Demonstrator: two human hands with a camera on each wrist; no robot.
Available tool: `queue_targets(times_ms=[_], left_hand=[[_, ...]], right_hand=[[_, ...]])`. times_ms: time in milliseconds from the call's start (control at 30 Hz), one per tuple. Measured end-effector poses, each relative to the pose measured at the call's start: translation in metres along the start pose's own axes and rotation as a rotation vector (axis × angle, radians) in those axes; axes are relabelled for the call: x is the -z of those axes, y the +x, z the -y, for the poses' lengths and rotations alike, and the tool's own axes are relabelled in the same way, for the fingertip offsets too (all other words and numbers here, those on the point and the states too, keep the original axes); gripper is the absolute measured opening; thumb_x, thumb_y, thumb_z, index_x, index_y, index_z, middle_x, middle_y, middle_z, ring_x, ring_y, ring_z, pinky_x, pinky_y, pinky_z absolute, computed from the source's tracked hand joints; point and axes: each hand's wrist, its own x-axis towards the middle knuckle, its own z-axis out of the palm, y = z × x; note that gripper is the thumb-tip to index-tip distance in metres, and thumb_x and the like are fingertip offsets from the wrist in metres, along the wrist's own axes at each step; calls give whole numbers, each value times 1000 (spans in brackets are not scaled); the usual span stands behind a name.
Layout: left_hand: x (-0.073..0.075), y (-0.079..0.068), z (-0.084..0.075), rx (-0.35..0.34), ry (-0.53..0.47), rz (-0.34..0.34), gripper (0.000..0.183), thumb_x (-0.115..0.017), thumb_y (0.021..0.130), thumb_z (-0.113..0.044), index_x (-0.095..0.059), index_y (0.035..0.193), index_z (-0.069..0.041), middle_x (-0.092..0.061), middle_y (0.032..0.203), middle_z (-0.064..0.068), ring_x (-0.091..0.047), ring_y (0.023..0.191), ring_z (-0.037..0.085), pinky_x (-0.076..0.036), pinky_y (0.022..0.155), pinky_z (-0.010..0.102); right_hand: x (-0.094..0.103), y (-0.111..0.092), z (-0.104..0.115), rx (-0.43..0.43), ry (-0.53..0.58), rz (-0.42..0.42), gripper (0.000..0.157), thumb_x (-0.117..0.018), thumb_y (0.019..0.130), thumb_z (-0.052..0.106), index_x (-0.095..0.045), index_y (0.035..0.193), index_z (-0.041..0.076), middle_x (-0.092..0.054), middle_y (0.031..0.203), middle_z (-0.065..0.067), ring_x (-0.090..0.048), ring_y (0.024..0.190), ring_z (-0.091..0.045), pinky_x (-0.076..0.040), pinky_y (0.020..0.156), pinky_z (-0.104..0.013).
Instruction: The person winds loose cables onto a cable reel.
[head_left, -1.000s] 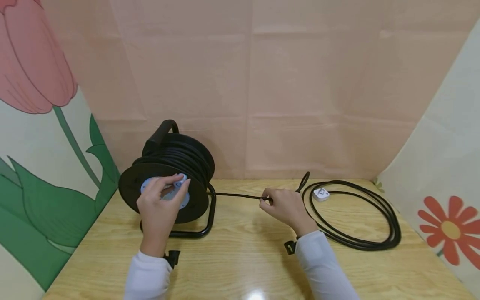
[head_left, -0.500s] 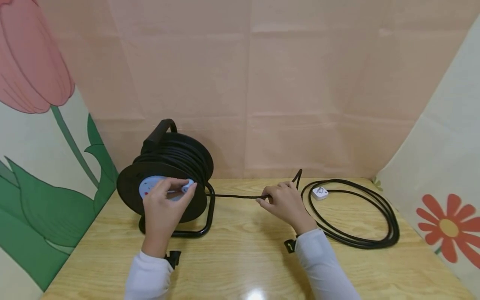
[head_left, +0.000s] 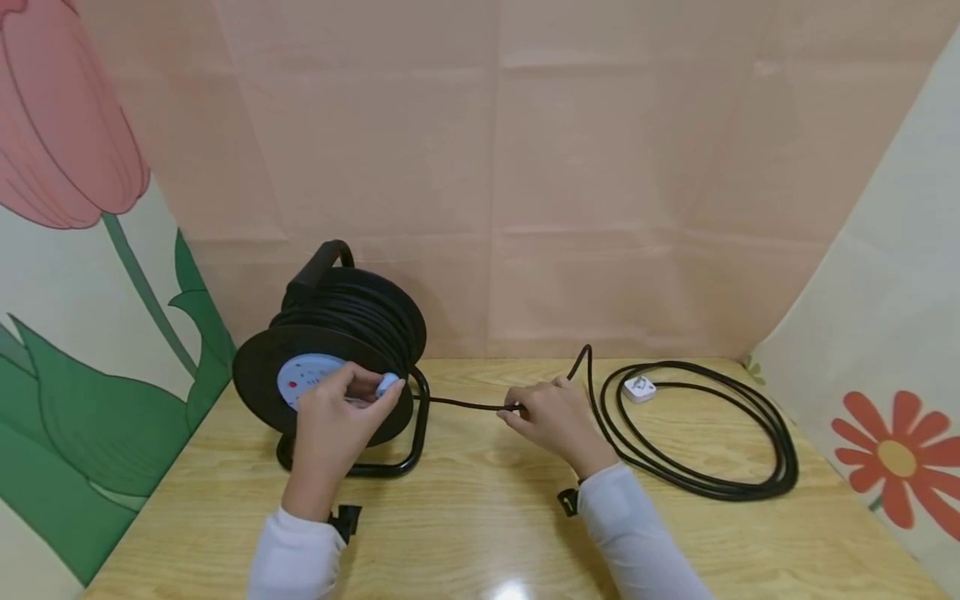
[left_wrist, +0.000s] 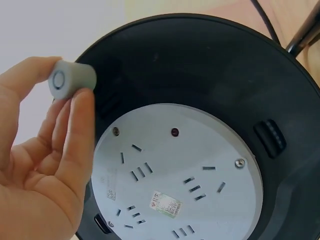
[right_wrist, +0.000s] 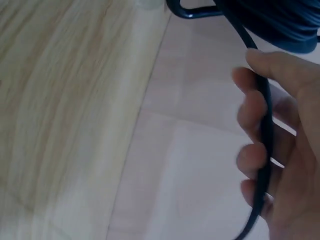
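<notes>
1. One black round cable reel [head_left: 322, 340] is standing at the left of the pale wood-grain bench [head_left: 480, 500], carried by one black tubular frame [head_left: 423, 429].
2. One round black cable [head_left: 465, 404] is leaving the reel low on its right side, passing through the right hand [head_left: 551, 417] and bending up beyond it towards a loose black coil [head_left: 786, 454] on the bench.
3. The right hand is gripping that cable, its fingers curling round it.
4. The left hand [head_left: 333, 421] is pinching a light-blue cylindrical knob [left_wrist: 75, 79] between thumb and fingers, in front of the reel's flange; how the knob is fixed is not showing plainly.
5. As a judgement, the winding is looking well along: many layered turns are lying on the drum, while the loose coil and the white square plug [head_left: 640, 388] are remaining off it.
6. Counting up: one reel, one knob, one plug and two hands are showing. The light-blue round socket panel [left_wrist: 177, 150] is bearing one red button and at least three slot groups, another probably being cut off.
7. Behind everything, one creased pink backdrop [head_left: 487, 167] is hanging.
</notes>
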Motion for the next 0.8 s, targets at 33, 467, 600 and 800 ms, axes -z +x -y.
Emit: queue_targets(times_ms=[33,467,600,800], left_hand=[[0,0,-1,21,9,18,25,-86,81,-32,-72,86,-12,-71,78,-2,-65,66,6,-56,60,26],[0,-1,-3,158,114,223,30,-83,83,-40,-73,83,-12,-70,76,-2,-67,69,11,-56,61,31],[0,0,-2,162,130,258,30,-83,83,-40,-72,81,-13,-69,74,-3,-66,69,10,-56,61,31],[0,0,0,195,152,315,29,-82,84,-40,-73,81,-13,-68,74,-4,-64,68,10,-54,61,31]], right_hand=[[-1,0,1,10,11,11,10,-74,91,36,-74,94,26,-61,66,18,-51,61,-2,-42,78,-38],[-4,-6,-6,-66,-91,-65,25,-79,86,44,-71,93,21,-61,99,0,-59,102,-28,-31,112,-55],[-3,-4,-4,-53,-72,-38,26,-79,85,43,-72,92,19,-65,96,0,-62,100,-27,-37,110,-51],[-8,-3,0,-54,-53,0,24,-78,87,43,-73,93,21,-66,94,3,-62,101,-25,-43,103,-47]])
